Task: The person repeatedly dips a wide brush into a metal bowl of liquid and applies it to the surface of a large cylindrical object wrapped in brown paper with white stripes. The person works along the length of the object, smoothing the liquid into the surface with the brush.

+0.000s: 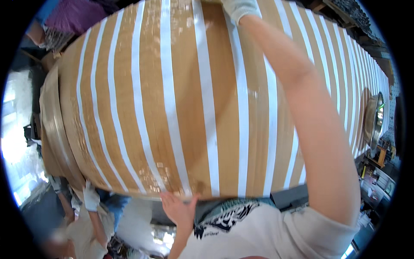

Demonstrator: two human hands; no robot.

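On striped cardboard (189,95) | left hand (178,208) spread, near edge | right hand (240,7) farther, grip unclear

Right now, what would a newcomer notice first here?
The big brown surface crossed by white stripes fills most of the view, narrowing toward the right. The wearer's gloved right hand is stretched across it to the top of the picture, while the left hand is at the near edge. At far right stands a round metallic bowl.

Reaches far forward with gloved right hand (239,8) and bent right arm (321,121); holds bare left hand (177,209) near torso (246,235), spreading thumb (193,201).
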